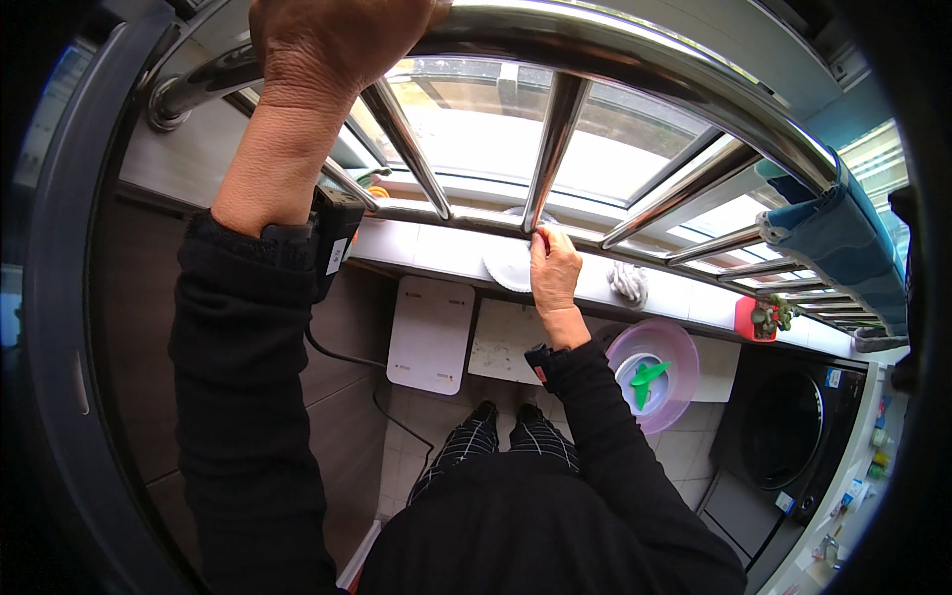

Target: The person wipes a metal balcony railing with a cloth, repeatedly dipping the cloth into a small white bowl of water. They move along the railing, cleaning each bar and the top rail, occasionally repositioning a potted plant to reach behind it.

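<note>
A polished metal window railing [632, 56] runs across the top of the view, with bars down to a lower rail. My left hand [342, 37] is at its thick top rail, cut off by the picture's edge; its fingers are hidden, so its grip cannot be judged. My right hand [554, 268] has its thumb and fingers together at the lower end of an upright bar [554, 149]; whether it pinches the bar is unclear. Behind that hand a white scalloped plate [507, 264] lies on the white tiled sill [439, 249]. A grey bundled cloth [628, 284] lies to its right.
A pink basin [688, 372] holds a smaller white basin and green pieces. Further right are a red plant pot [750, 320], a blue cloth [840, 230] over the railing and a black front-loading washer [781, 424]. A white board [431, 335] and a dark cable [342, 357] are below.
</note>
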